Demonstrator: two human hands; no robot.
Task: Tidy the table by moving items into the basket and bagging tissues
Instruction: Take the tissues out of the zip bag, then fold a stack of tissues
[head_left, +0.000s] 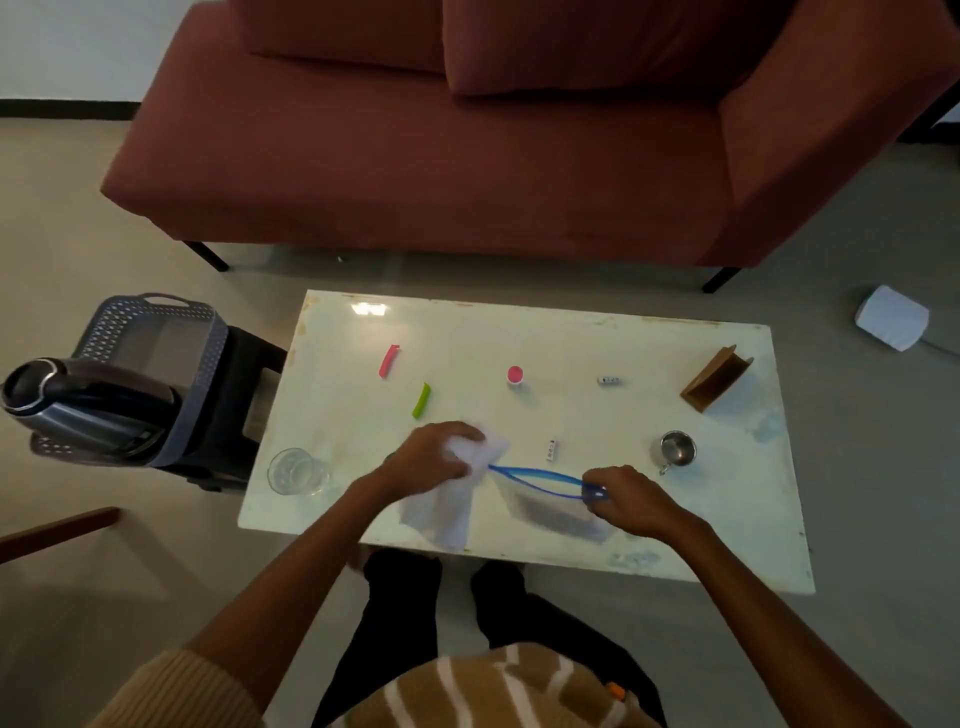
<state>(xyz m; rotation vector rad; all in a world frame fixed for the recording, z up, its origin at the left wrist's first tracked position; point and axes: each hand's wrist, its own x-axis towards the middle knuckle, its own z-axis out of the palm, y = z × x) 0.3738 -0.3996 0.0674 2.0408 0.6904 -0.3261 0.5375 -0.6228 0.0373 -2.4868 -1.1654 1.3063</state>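
Early going here: the grey perforated plastic basket (150, 322) beside the white worktop (571, 338) holds only a black-and-steel electric kettle (78, 410), by the look of it. Left to move are the pink clip (388, 360), green clip (421, 400), clear glass tumbler (297, 472), small steel cup (677, 448) and brown cardboard stand (714, 376), plus a few small bits.

Bagging is the step in hand, and it isn't finished. The left hand (434, 460) has its grip closed round the bunched top of the white tissue (441, 512), right at the mouth of the clear zip bag with blue seal (556, 512). The right hand (631, 501) has its grip pinched on the far end of that seal, so the mouth gapes. The tissue is soft and crumpled, its tail draped outside the bag near the worktop's front edge
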